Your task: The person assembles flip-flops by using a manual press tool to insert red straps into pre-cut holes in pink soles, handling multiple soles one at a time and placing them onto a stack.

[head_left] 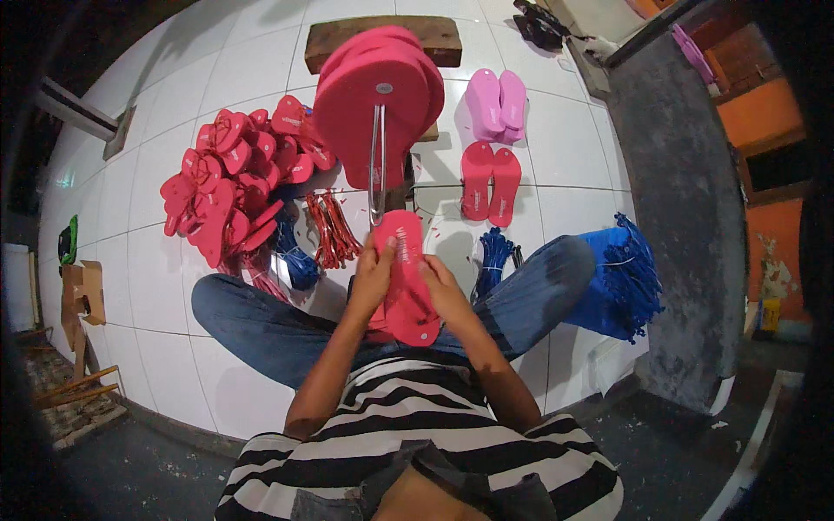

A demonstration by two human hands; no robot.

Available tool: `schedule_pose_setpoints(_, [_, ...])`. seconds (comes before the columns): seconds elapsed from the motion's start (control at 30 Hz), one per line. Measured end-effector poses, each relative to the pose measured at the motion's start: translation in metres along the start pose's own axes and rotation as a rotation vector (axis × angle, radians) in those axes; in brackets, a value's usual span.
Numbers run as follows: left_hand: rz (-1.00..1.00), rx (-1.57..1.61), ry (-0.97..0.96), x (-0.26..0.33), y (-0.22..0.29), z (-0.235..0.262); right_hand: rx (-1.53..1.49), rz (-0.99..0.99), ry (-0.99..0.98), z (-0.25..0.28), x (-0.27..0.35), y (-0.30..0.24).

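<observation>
A pinkish-red flip-flop sole (407, 304) lies lengthwise between my hands, above my crossed legs. My left hand (373, 276) is closed on its left edge, and my right hand (443, 291) grips the right edge. More red sole material shows beneath its near end. Just beyond its far end stands a long, shiny metal loop-shaped tool (376, 174), in front of a raised stack of red soles (369, 78). What supports the stack is mostly hidden.
A heap of red flip-flops (234, 174) lies at left, near red straps (332, 233) and blue straps (295, 256). At right are pink soles (497, 104), a red pair (492, 184) and more blue straps (630, 269). A wooden block (443, 42) stands behind the stack.
</observation>
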State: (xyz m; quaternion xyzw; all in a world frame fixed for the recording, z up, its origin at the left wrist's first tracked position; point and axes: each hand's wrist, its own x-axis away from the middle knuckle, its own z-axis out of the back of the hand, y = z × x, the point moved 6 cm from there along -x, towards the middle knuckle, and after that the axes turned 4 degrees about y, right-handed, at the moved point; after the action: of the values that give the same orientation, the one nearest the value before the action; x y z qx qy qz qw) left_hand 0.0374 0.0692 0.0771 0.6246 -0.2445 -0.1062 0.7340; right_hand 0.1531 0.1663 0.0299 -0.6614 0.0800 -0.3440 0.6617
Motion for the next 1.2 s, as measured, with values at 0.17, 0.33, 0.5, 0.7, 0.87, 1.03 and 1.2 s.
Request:
schedule_pose_setpoints(0.17, [-0.395,-0.543,-0.347,0.019,-0.069,-0.011,0.179,0.047,0.290,0.071,-0.051,0.015])
schedule_pose_setpoints(0.33, [-0.595,-0.879,-0.594,0.055,-0.132,-0.028,0.520,0.039,0.377,0.097,-0.122,0.036])
schedule_pose_setpoints(0.5, [-0.492,-0.918,-0.730,0.052,-0.173,-0.040,0.875,0.038,0.640,0.097,-0.129,0.005])
schedule_pose_setpoints(0.7, [-0.214,-0.618,-0.514,0.034,-0.109,-0.021,0.124,0.216,0.553,0.083,-0.080,-0.020])
schedule_pose_setpoints(0.87, [-0.226,-0.116,-0.238,0.020,-0.023,0.000,-0.168,0.082,0.025,0.009,-0.021,-0.055])
schedule_pose_setpoints(1.03, [-0.181,0.018,-0.207,0.029,0.034,0.008,-0.455,0.121,-0.087,-0.018,0.004,-0.110])
schedule_pose_setpoints(1.2, [-0.654,-0.172,-0.105,0.023,0.073,0.027,-0.205,0.436,0.027,-0.007,0.009,-0.160])
